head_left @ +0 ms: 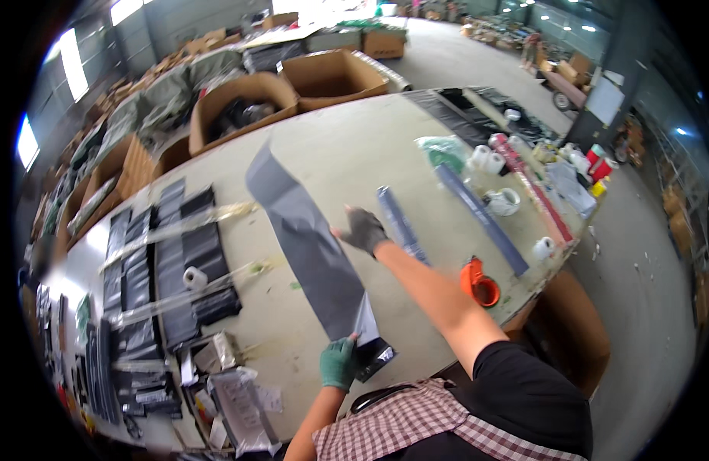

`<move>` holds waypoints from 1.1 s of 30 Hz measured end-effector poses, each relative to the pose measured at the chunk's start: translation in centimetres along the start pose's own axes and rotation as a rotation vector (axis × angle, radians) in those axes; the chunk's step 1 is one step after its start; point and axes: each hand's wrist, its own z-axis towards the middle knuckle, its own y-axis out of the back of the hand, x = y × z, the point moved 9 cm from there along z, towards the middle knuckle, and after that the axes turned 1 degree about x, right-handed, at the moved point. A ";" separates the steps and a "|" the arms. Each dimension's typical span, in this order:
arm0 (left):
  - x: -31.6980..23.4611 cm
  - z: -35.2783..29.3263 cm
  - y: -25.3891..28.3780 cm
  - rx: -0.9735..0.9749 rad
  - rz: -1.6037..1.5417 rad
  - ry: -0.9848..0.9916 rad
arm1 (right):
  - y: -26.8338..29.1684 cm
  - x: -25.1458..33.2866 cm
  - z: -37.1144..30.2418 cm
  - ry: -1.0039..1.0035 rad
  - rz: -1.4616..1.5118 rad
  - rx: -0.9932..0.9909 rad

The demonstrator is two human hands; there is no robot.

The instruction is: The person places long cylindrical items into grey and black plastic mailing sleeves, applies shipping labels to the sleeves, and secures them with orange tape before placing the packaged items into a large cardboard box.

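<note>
A long grey sheet (304, 242) lies slantwise on the pale work table, its far end curled up and its surface creased. My left hand (338, 364), in a green glove with bare fingertips, pinches the near end, where a lighter corner is folded over. Beside that corner, a shiny black piece of plastic film (376, 358) shows at the near end. My right hand (363, 230), in a grey glove with bare fingertips, is beside the sheet's right edge with its fingers apart. Whether its fingertips touch the sheet, I cannot tell.
Right of the sheet are two bluish-grey rolls (481, 217), an orange tape dispenser (478, 283) and white tape rolls (503, 201). Stacked black film packs (170, 261) with clear strips lie left. A plastic-lined tray (239, 407) sits near left. Cardboard boxes (331, 73) line the far edge.
</note>
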 end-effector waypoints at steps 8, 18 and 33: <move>-1.8 5.1 -3.3 -0.119 0.318 -0.184 | -3.3 -21.0 -23.4 -0.341 0.301 0.188; 7.1 12.5 -5.7 0.066 0.117 0.327 | 3.1 -12.3 -42.7 -0.045 0.301 0.332; 6.7 9.6 -5.3 -0.219 -0.204 0.592 | 0.0 -6.1 -34.6 -0.117 0.908 0.563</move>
